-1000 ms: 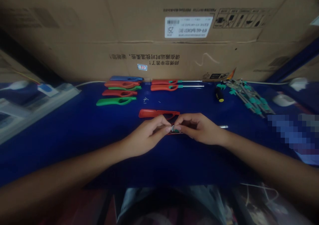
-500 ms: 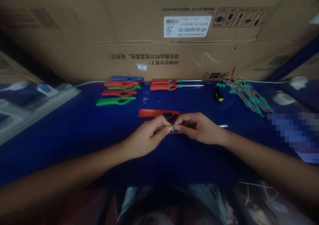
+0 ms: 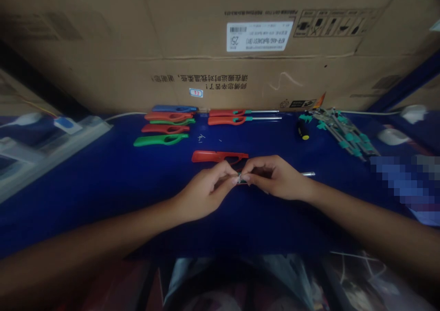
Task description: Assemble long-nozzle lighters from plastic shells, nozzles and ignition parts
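My left hand [image 3: 208, 189] and my right hand [image 3: 275, 178] meet at the middle of the blue table, both closed in fingertip pinches. Between their tips is a small whitish part [image 3: 239, 178], too small to name. Beneath the fingers lies a partly hidden gas lighter; its metal tube [image 3: 308, 174] sticks out to the right of my right hand. Just beyond my fingers, a loose red lighter handle shell [image 3: 215, 156] rests on the table.
Several coloured handle shells [image 3: 161, 140] lie at the back left. Beside them are two red lighters [image 3: 227, 120] with metal tubes. A yellow-ended black screwdriver [image 3: 303, 130] and a pile of metal tubes with green parts [image 3: 347, 134] sit right. A cardboard wall [image 3: 137, 40] stands behind.
Both hands keep nearly the same place. The whitish part between the fingertips has turned or shifted slightly, and my left fingers have edged a little to the right.
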Motion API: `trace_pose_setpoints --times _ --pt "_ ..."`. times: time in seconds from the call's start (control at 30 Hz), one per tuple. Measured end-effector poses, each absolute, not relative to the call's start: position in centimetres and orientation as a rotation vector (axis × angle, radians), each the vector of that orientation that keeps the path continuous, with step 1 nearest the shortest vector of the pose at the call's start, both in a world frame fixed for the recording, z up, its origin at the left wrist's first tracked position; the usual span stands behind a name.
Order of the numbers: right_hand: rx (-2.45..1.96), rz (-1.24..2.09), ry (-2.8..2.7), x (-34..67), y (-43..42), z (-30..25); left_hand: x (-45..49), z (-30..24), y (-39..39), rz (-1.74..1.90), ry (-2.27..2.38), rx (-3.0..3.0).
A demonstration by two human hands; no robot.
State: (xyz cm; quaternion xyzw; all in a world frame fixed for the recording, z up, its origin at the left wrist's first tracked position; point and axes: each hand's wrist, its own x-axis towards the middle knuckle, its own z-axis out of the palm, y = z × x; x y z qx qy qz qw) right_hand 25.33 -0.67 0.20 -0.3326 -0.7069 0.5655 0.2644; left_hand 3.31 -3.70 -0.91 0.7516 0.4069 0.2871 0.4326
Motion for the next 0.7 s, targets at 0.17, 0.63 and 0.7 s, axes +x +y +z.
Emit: trace_pose_setpoints --times 0.17,0.63,0.7 --pt "-0.920 1.465 -1.893 25.18 -0.57 0.45 3.43 -0.60 -3.52 0.756 1.044 1.850" --pt "-0.972 1.463 -1.784 25.30 -0.36 0.33 3.39 -0.39 -3.11 0.730 1.087 1.815" --pt "-0.961 1.459 -1.781 25.25 -0.47 0.29 3.42 -0.56 -3.21 0.733 1.093 1.817"
